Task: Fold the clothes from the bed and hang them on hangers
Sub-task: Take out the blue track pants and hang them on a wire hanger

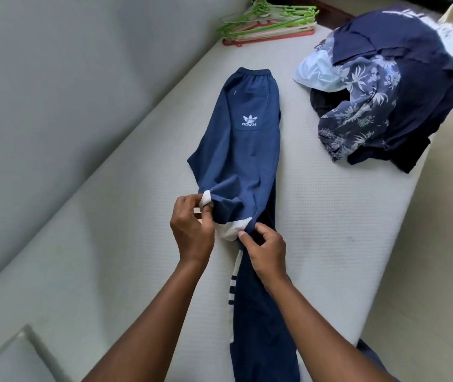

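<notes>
A pair of navy track pants (243,153) with a white logo lies lengthwise on the white mattress (316,230), waistband toward the far end, one leg doubled back. My left hand (190,230) pinches the white hem panel at the folded leg's left corner. My right hand (265,250) grips the same fold at its right corner. The lower leg with white stripes runs toward me under my right forearm. A stack of green and pale hangers (270,22) rests at the far end of the mattress.
A heap of unfolded clothes (379,100), navy, floral blue and pale blue, sits on the mattress's far right. A grey wall (68,78) runs along the left side. The mattress's right edge drops to a pale floor (440,271).
</notes>
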Demonstrator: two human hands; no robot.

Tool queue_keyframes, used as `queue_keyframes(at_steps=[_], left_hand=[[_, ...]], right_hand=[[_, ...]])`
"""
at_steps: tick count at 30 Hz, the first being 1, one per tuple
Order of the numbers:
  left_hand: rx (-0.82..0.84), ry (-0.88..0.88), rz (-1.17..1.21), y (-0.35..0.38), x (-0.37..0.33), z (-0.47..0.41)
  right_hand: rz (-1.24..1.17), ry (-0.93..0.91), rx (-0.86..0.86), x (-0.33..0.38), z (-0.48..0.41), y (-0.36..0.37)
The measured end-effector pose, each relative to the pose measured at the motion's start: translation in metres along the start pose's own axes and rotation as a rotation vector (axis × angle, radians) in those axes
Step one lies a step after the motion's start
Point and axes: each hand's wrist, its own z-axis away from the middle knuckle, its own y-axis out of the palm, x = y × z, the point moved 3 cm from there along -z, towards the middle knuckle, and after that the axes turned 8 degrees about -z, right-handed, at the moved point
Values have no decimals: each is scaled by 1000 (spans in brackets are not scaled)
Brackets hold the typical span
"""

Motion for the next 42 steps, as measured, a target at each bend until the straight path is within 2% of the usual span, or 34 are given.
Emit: queue_keyframes(at_steps=[2,4,7,12,14,17,21,24,27,29,33,35,39,42], left_hand=[[-44,-62,90,-7,7,-2],[-74,-101,140,-13,13,-5],[-60,-93,149,-17,16,-17],[67,-53,138,-11,16,-48],[127,-95,146,-7,18,-52],[244,-261,119,0,26,-37],[550,-679,292,21,58,23],[639,-742,258,30,81,68],[555,-762,-64,25,94,90],[569,-779,-179,20,96,94],[797,-732,62,11,82,88],[998,-758,216,3,63,84],[1413,-911,310,-15,35,101],[1584,-976,312,-16,42,133]], right_hand=[[-123,39,23,5,-1,2],[-269,157,67,5,-4,3],[-394,312,146,0,-16,4],[-526,523,171,8,-27,7],[-598,662,175,11,-26,8],[-661,843,277,19,-18,6],[-742,761,325,4,-7,-5],[-421,606,355,-24,9,-21],[75,509,502,-49,28,-27],[260,425,446,-57,35,-29],[2,413,238,-51,38,-37],[-128,506,260,-49,40,-42],[-437,849,372,-48,55,-59],[-447,933,421,-66,66,-77]])
